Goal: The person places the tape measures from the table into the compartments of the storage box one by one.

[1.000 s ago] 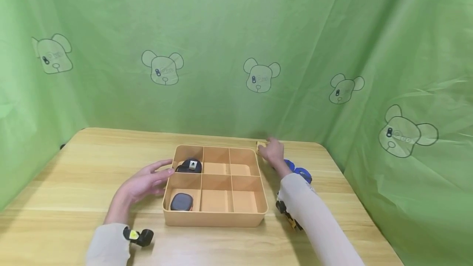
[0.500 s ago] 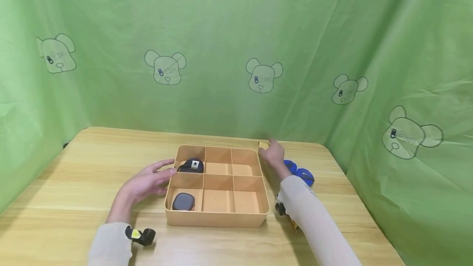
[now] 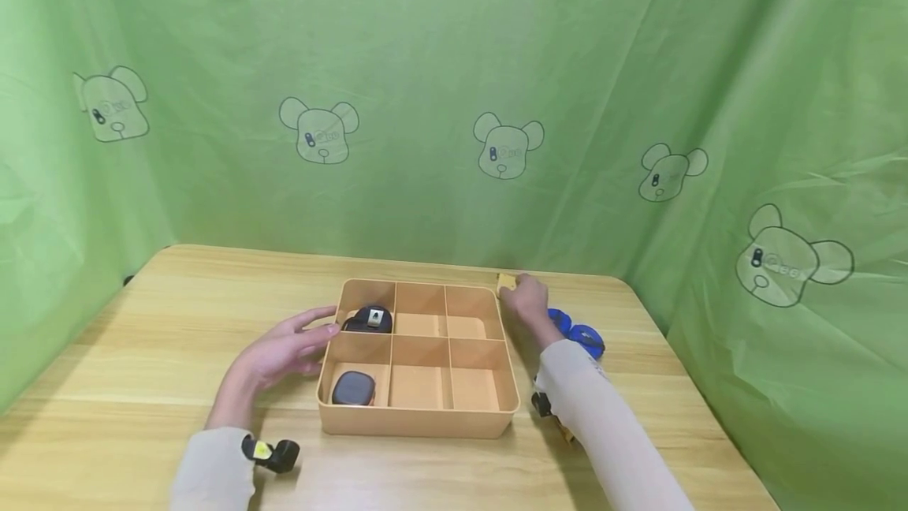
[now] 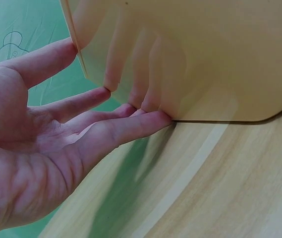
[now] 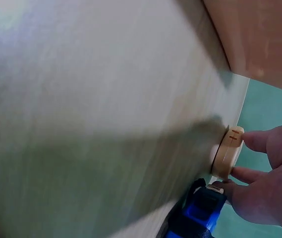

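Observation:
A tan divided box (image 3: 418, 420) with two rows of compartments stands on the table. My left hand (image 3: 284, 352) is at its left side, with straight fingers; in the left wrist view the fingertips (image 4: 163, 119) touch the outer wall (image 4: 230, 54). Past the far right corner, my right hand (image 3: 526, 298) pinches a small yellow rounded case (image 3: 506, 282). The right wrist view shows this yellow case (image 5: 228, 151) on edge, with two dark slots, between thumb and fingers. A blue-and-black tape measure (image 5: 200, 208) lies right beside those fingers.
A black tape measure (image 3: 370, 319) sits in the box's far left compartment, a dark grey rounded case (image 3: 353, 388) in the near left one. Two blue round things (image 3: 586, 340) lie right of the box, partly behind the right forearm. A green curtain (image 3: 411, 203) borders the table's back.
The right hand's raised index finger has come down beside the yellow case, of which slightly more shows. My left hand stays against the box. The whole head view has shifted slightly.

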`<state>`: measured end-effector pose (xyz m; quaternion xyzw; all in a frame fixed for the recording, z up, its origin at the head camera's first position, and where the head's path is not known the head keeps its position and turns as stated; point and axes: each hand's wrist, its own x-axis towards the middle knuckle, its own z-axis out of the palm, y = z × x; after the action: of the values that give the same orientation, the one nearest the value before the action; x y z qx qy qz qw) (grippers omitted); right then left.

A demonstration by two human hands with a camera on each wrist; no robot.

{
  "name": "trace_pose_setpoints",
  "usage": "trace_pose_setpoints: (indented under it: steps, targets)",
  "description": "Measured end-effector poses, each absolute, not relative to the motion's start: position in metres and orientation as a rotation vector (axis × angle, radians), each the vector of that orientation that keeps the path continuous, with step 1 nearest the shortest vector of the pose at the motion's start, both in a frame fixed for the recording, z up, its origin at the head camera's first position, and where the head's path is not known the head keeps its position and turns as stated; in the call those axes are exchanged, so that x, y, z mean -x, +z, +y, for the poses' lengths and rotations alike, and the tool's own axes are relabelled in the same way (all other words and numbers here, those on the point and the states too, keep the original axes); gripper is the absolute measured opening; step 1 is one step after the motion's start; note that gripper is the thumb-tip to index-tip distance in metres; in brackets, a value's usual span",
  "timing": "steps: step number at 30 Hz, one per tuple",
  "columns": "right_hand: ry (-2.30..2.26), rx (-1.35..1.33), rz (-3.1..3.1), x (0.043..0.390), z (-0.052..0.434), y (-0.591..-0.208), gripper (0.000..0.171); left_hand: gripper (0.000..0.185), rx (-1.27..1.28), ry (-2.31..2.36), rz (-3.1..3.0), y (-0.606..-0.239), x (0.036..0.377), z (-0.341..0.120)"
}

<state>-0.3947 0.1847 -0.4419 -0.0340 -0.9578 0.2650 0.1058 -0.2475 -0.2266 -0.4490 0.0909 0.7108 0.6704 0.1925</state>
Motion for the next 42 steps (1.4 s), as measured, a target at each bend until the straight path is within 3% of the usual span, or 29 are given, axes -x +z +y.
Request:
trace_pose_setpoints:
  steps: [5,11,26,29,33,37,42]
  targets:
    - [0.746,0.084,-2.815,0.395,0.185,-0.440,0.020,0.076,-0.252,1.885,1.993,-0.448,0.247,-0.226]
    - [0.749,-0.019,-2.825,0.392,0.185,-0.434,0.039,0.077,-0.249,1.882,2.000,-0.446,0.246,-0.226]
    - [0.697,-0.231,-2.919,0.381,0.188,-0.425,0.048,0.078,-0.235,1.871,2.014,-0.445,0.246,-0.227]
    - [0.735,-0.190,-2.935,0.378,0.187,-0.424,0.042,0.078,-0.238,1.874,2.012,-0.445,0.246,-0.227]
    - [0.738,-0.089,-2.970,0.376,0.187,-0.424,0.020,0.077,-0.246,1.883,2.000,-0.447,0.246,-0.226]
    - [0.785,0.009,-3.025,0.375,0.190,-0.424,0.057,0.077,-0.243,1.894,1.990,-0.448,0.246,-0.224]
    - [0.834,0.036,-3.060,0.378,0.192,-0.425,0.073,0.078,-0.243,1.893,1.996,-0.449,0.247,-0.224]
